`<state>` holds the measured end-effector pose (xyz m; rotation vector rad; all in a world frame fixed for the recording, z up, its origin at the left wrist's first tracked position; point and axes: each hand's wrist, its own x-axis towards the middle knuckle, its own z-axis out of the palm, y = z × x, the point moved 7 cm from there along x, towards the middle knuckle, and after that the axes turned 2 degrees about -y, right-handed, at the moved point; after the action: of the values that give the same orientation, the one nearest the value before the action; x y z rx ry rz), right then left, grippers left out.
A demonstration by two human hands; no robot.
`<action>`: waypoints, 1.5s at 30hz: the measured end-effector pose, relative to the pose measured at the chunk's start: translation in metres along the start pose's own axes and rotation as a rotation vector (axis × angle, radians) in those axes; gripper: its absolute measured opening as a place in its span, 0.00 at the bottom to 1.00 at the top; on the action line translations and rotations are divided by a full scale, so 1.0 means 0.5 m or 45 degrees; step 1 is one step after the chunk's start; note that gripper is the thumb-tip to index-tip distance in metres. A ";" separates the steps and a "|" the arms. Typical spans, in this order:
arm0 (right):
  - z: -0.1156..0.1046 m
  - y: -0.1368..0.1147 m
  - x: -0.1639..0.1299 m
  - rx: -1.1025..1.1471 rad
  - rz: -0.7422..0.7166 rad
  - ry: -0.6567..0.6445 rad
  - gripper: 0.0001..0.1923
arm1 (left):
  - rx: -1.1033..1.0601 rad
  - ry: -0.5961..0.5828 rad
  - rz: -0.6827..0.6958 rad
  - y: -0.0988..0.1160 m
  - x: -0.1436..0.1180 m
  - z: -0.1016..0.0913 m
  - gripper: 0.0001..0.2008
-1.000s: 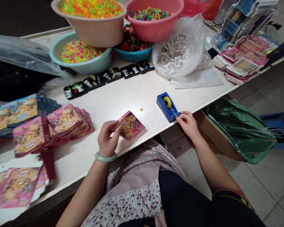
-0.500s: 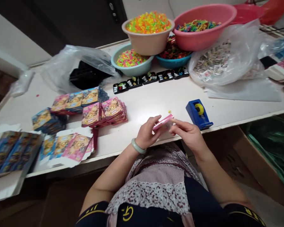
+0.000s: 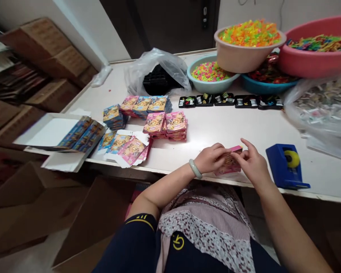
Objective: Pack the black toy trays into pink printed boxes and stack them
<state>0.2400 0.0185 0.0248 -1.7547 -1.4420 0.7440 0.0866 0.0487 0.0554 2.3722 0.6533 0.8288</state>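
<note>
At the table's front edge stands a small pink box (image 3: pixel 229 166) with a printed front, tilted between my hands. My left hand (image 3: pixel 211 157), with a pale green bangle at the wrist, grips its left side and upper edge, fingers bent over it. My right hand (image 3: pixel 252 161) pinches the box's top right edge with the thumb and bent fingers, while the index finger points up. The fingers partly cover the box. Just right of this hand is a blue tape dispenser (image 3: pixel 281 168) with a yellow roll.
Stacked pink boxes (image 3: pixel 176 123) and blue boxes (image 3: pixel 112 115) stand left, near flattened cartons (image 3: pixel 132 149) and an open display carton (image 3: pixel 48 132). Behind are black trays (image 3: pixel 246 102), a light-blue basin (image 3: pixel 213 87), a peach basin (image 3: pixel 244 58), a pink basin (image 3: pixel 315 64) and plastic bags (image 3: pixel 156 60).
The view has swung left. The pink box has turned from nearly edge-on to showing its printed front, and my hands have come closer together along its top edge.
</note>
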 end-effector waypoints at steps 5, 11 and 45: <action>0.009 0.031 0.004 -0.074 -0.277 0.033 0.30 | -0.415 0.367 -0.290 -0.061 -0.031 -0.076 0.14; 0.109 0.041 -0.051 -0.228 -0.561 -0.331 0.23 | -0.195 -0.111 -0.088 -0.119 -0.097 -0.121 0.09; 0.165 -0.126 0.311 1.123 0.014 -0.270 0.22 | 0.226 -0.600 -0.611 -0.128 -0.165 0.048 0.33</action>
<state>0.1696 0.1917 0.0330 -1.0149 -0.9777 1.3453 0.0290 0.0392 -0.0344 2.2896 1.0574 0.0034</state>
